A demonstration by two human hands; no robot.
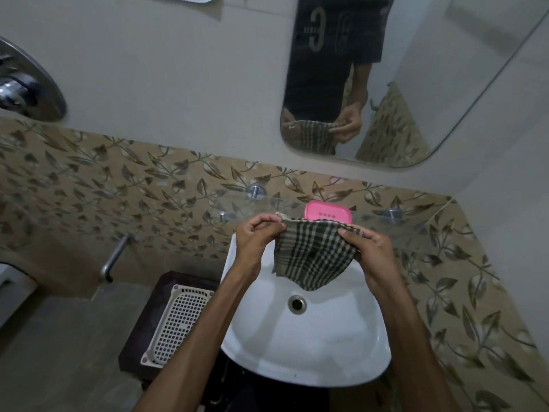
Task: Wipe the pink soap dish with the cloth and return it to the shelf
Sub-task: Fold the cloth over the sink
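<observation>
The pink soap dish (327, 212) rests on a clear glass shelf (416, 226) above the sink, its lower edge hidden behind the cloth. A checked dark-and-beige cloth (312, 255) hangs stretched between both hands over the basin. My left hand (258, 234) pinches its top left corner. My right hand (367, 245) grips its top right edge. Both hands are just in front of and below the soap dish, not touching it.
A white sink (306, 346) with a drain lies below the hands. A white perforated tray (175, 316) sits on a dark stand to the left. A metal tap (114, 258) sticks out of the leaf-patterned tile wall. A mirror (416, 84) hangs above the shelf.
</observation>
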